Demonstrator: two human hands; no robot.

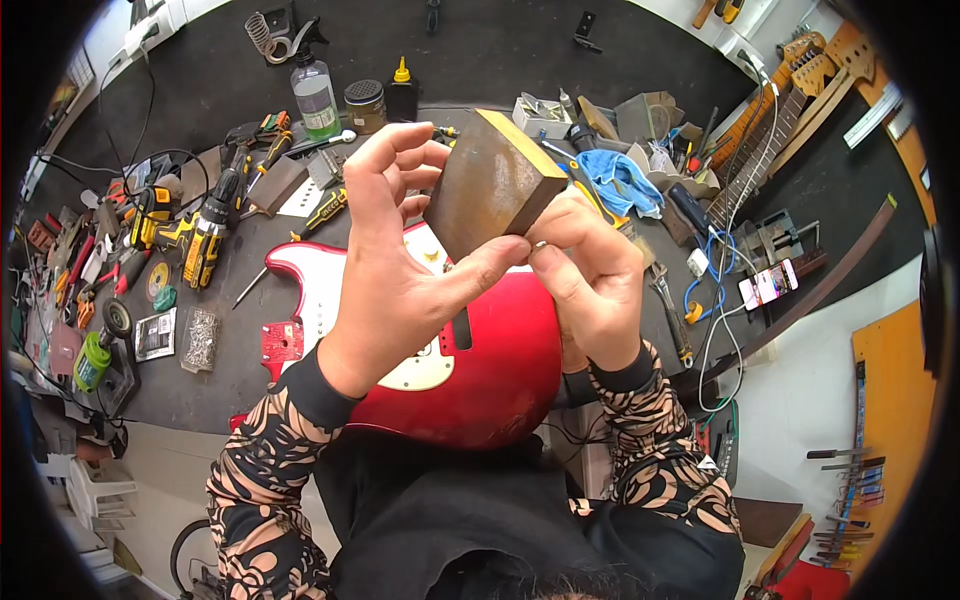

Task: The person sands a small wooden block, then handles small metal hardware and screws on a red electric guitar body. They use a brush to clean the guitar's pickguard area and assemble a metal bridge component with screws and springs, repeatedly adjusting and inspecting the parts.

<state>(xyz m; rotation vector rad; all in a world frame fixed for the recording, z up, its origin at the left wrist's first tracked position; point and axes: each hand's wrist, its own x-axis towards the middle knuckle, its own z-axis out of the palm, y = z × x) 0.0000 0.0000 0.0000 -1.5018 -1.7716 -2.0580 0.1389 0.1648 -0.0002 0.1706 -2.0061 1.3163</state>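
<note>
My left hand grips a brown block with a yellowish edge face, tilted up in front of me, thumb along its lower edge and fingers behind its left side. My right hand is closed in a pinch by the block's lower right corner. Between its thumb and forefinger shows a small shiny metal piece, too small to name. Beneath both hands lies a red electric guitar body with a white pickguard, partly hidden by my left hand and wrist.
Left on the dark bench sit a yellow drill, a green grinder and a bag of screws. Behind stand a spray bottle and a jar. Rightward are a blue cloth, a phone and cables.
</note>
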